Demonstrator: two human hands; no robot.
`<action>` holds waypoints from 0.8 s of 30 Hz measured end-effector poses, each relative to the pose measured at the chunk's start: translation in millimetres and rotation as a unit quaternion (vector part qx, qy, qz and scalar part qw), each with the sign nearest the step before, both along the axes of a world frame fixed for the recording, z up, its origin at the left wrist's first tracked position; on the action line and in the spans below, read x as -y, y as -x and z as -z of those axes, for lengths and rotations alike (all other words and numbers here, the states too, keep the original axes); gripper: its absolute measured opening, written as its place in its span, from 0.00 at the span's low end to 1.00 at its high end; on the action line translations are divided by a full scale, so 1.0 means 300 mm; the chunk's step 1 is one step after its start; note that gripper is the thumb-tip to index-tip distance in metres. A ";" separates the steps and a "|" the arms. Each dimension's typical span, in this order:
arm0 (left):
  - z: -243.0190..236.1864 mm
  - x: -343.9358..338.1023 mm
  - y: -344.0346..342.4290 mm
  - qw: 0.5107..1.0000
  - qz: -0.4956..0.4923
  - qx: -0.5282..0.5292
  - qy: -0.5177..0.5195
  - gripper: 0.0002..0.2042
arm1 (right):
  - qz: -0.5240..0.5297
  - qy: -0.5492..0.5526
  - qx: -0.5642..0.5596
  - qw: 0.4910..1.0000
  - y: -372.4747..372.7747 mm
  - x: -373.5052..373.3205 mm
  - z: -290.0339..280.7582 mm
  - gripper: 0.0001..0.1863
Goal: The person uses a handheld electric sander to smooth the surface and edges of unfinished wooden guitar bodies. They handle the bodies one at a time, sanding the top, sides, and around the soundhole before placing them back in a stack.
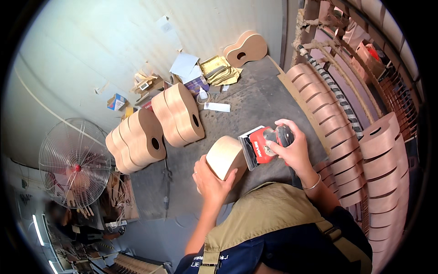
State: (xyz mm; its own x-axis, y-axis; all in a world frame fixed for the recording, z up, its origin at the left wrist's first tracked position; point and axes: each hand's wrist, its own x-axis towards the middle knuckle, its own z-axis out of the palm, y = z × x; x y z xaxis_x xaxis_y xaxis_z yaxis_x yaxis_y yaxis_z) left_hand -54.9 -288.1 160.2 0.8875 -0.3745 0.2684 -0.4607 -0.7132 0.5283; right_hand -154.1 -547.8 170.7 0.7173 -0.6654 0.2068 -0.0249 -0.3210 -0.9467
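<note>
A pale wooden ukulele body [223, 157] stands tilted on the dark worktable [273, 96], close to my apron. My left hand [212, 179] grips its near left end, thumb on one face and fingers round the curved side. In my right hand [295, 148] is a red and black electric sander [262, 145], its flat pad turned toward the body's right edge. Whether pad and wood touch, I cannot tell. The hand wraps round the sander's black rear grip, and a bracelet circles that wrist.
Stacked ukulele bodies [139, 141] and a second stack [178, 114] stand on the table's left. Behind lie yellow sanding sheets [221, 71], a small white bottle [202, 93] and another body [246, 48]. A rack of bodies [321, 109] lines the right; a fan [76, 166] stands left.
</note>
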 end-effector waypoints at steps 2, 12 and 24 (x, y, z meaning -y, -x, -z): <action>0.006 -0.018 0.001 1.000 -0.009 -0.008 -0.003 0.53 | 0.010 -0.097 -0.038 0.995 -0.005 -0.007 0.008 0.29; 0.039 -0.107 0.008 0.998 -0.037 -0.008 0.057 0.51 | 0.032 -0.067 -0.083 0.994 -0.048 -0.045 0.248 0.32; 0.151 -0.359 0.063 0.978 -0.078 -0.095 0.168 0.53 | 0.003 -0.068 -0.174 0.982 -0.167 0.056 0.343 0.30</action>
State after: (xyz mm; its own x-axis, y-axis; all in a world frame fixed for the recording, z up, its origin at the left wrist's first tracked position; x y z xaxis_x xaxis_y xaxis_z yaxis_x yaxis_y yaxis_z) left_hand -73.7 -180.5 114.9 0.9727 -0.1499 0.1770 -0.2305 -0.5385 0.8105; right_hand -104.0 -564.6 67.7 0.7252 -0.6739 -0.1416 -0.3567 -0.1916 -0.9144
